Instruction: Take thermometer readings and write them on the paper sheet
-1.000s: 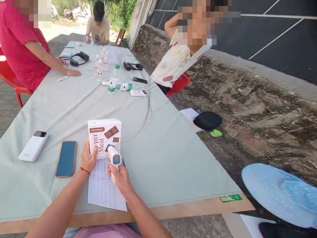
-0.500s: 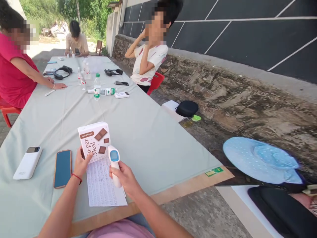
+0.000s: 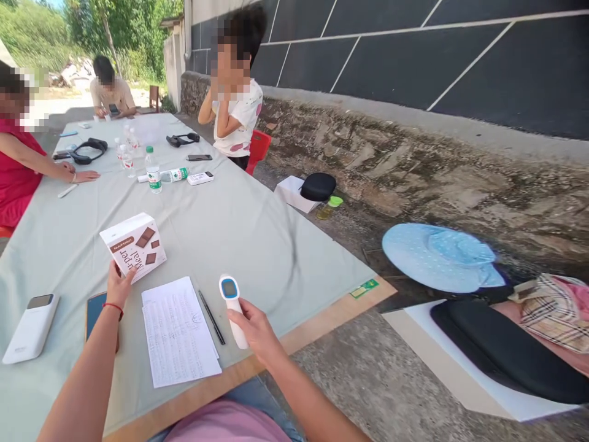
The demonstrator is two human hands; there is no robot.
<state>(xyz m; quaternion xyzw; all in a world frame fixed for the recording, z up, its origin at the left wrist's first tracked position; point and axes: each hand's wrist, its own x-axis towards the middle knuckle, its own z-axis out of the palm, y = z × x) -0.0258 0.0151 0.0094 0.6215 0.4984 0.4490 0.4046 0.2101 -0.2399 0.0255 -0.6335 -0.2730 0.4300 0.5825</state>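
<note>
My left hand [image 3: 120, 283] grips the lower edge of a white and brown box [image 3: 142, 242] printed with chocolate pieces, tilted above the table. In my right hand [image 3: 257, 325] is a white infrared thermometer [image 3: 235, 310] with a blue-rimmed screen, held upright near the table's front edge. Between the two hands lie handwritten paper sheets [image 3: 179, 334], with a black pen [image 3: 211, 317] along their right side. Beneath my left forearm a phone [image 3: 94, 310] is partly hidden. A white power bank [image 3: 32, 327] rests farther left.
Water bottles [image 3: 153, 172], headsets [image 3: 89, 150] and phones stand or lie farther up the cloth-covered table [image 3: 221, 233]. Several people sit around it, one in a white patterned shirt [image 3: 243, 120]. On the right are a blue hat [image 3: 437, 255] and a black case [image 3: 506, 350].
My hands have moved apart, the box going left and the thermometer right. The pen and more of the paper now show. The view has turned to the right.
</note>
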